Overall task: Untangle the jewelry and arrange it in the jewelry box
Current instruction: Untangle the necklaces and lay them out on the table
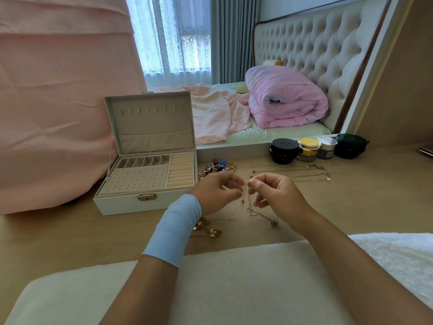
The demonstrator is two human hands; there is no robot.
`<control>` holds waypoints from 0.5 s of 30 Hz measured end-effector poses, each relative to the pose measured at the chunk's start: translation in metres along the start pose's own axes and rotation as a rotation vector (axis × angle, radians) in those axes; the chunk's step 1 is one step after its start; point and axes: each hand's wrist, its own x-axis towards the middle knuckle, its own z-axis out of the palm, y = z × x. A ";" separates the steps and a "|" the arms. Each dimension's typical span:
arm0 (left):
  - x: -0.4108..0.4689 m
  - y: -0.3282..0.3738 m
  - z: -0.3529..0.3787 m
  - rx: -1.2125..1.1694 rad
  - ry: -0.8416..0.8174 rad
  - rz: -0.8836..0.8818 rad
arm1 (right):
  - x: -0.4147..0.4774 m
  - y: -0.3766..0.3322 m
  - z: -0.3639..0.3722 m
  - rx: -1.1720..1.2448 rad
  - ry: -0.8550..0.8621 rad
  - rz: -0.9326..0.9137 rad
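Note:
Over the middle of the wooden table my right hand [275, 195] pinches the top of a thin silver chain [251, 211], which hangs in loops down to a small round pendant [273, 222] on the table. My left hand [216, 193], with a blue wrist wrap, pinches the same chain from the left, fingertips against the right hand's. The white jewelry box [131, 204] stands open at the left, its trays bare. Several straightened chains [293, 173] lie in rows behind my hands. A heap of beads and rings [218, 167] sits beside the box.
Gold pieces [208, 228] lie under my left wrist. Cosmetic jars [307, 148] stand at the back right against a mirror. A pink cloth hangs behind the box. A white fluffy mat [234, 277] covers the near table edge.

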 end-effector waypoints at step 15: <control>0.001 0.006 0.001 -0.055 0.284 0.185 | 0.002 0.005 0.007 0.328 -0.030 0.155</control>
